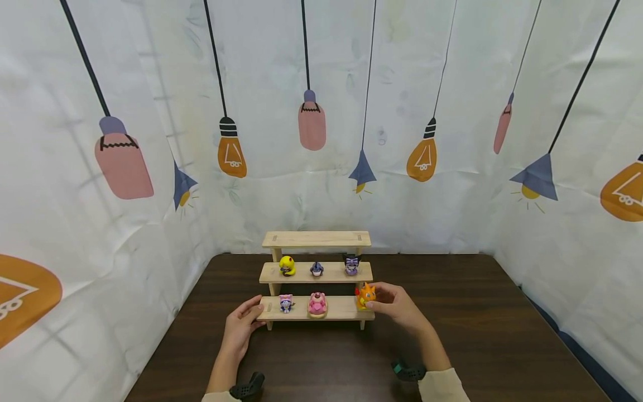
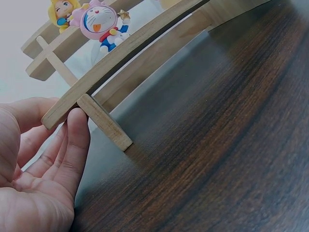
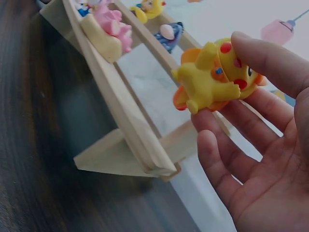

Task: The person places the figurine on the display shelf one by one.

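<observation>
A three-tier wooden display stand (image 1: pixel 342 306) stands on the table. My left hand (image 1: pixel 238 328) grips the left end of its lowest board (image 2: pixel 72 102), with fingers underneath. Between thumb and fingers, my right hand (image 1: pixel 403 310) holds a yellow and orange toy figurine (image 3: pixel 207 84) at the right end of that board. In the right wrist view the figurine appears just off the wood. Along the lowest board sit a pink-and-blue cat figurine (image 1: pixel 286 304) and a pink bear figurine (image 1: pixel 317 305). The middle board carries a yellow figurine (image 1: pixel 287 266), a small blue-grey one (image 1: pixel 316 269) and a purple-and-black one (image 1: pixel 351 265).
The dark wooden table (image 1: pixel 472 335) extends around the stand. The top board (image 1: pixel 316 239) bears no figurine. White fabric (image 1: pixel 271 206) printed with hanging lamps encloses the table at the back and both sides.
</observation>
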`<state>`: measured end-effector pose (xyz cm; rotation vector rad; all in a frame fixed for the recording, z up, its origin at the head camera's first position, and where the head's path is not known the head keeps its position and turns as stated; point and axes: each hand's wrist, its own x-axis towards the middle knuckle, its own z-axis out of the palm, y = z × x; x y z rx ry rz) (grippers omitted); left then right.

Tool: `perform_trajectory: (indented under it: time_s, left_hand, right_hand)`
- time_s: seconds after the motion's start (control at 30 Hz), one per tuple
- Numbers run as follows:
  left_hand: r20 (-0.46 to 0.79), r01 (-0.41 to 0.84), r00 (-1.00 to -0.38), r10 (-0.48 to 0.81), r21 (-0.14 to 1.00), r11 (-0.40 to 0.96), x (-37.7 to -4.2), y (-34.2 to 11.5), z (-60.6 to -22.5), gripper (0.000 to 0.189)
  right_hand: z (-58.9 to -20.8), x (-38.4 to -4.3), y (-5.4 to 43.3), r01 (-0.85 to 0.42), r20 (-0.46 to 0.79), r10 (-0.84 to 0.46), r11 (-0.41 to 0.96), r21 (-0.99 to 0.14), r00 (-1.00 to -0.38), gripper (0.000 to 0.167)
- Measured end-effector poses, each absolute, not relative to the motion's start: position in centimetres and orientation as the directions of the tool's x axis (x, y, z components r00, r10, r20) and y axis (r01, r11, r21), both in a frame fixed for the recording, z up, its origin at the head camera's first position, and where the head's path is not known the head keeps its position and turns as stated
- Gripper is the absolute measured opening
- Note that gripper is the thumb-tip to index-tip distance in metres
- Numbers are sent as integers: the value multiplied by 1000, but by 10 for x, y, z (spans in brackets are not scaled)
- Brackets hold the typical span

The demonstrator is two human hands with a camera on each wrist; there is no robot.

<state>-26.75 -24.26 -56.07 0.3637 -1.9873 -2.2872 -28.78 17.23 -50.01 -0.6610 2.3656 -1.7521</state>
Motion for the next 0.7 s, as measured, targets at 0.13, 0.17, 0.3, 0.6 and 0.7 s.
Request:
perform_trajectory:
  time_s: [0.13, 0.17, 0.3, 0.6, 0.7]
  left_hand:
    - [-118, -86, -968, -221, 985, -146, -267, -242, -561, 49]
    - [-118, -86, -968, -221, 985, -147, -267, -242, -561, 49]
    - [-119, -88, -968, -221, 985, -147, -267, -242, -561, 49]
    - [-120, -89, -968, -222, 985, -145, -267, -242, -561, 48]
    - [-120, -89, -967, -224, 986, -143, -267, -242, -561, 48]
  right_hand:
    - [-503, -289, 166, -260, 146, -390, 258, -930, -909, 43]
    - [-504, -289, 164, -260, 145, -381, 271, -927, -913, 44]
    - [-507, -289, 155, -276, 152, -360, 321, -906, -920, 46]
    - [-512, -287, 140, -280, 156, -333, 368, -886, -930, 42]
    - [-514, -288, 138, -277, 153, -318, 392, -877, -936, 41]
